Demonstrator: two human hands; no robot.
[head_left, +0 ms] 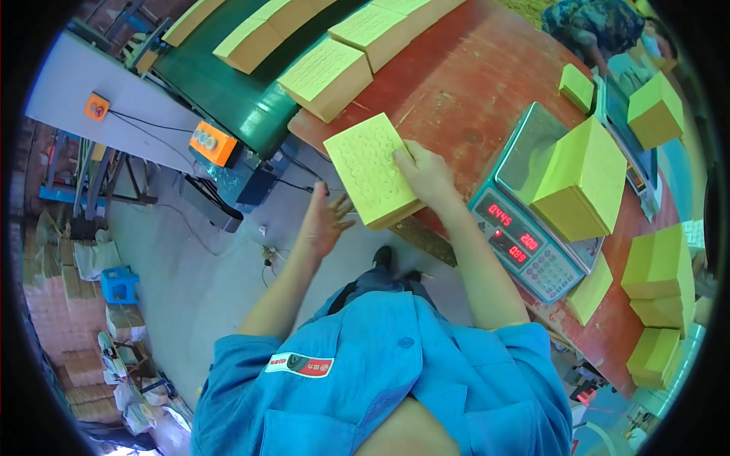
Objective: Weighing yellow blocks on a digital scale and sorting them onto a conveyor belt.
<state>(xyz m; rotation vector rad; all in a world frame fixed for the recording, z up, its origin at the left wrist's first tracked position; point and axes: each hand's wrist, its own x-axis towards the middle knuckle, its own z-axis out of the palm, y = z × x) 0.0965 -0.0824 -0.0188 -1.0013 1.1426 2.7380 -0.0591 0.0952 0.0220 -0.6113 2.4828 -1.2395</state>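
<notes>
My right hand (427, 173) grips a thick stack of yellow paper (366, 163) by its right edge, thumb on the top sheet. Rows of curved marks cover that top sheet. The stack is held over the near left edge of the red table (471, 68). Just left of the stack, my left hand (325, 220) is open, fingers spread, with a small gap between it and the paper. To the right, a digital scale (525, 247) with lit red digits carries another yellow paper stack (582, 178).
A green conveyor belt (262, 114) with several paper stacks (327, 76) meets the table at the upper left. An orange control box (213, 144) sits beside it. A second scale (627, 137) and more stacks (658, 262) stand at right. Another person (593, 30) is at upper right.
</notes>
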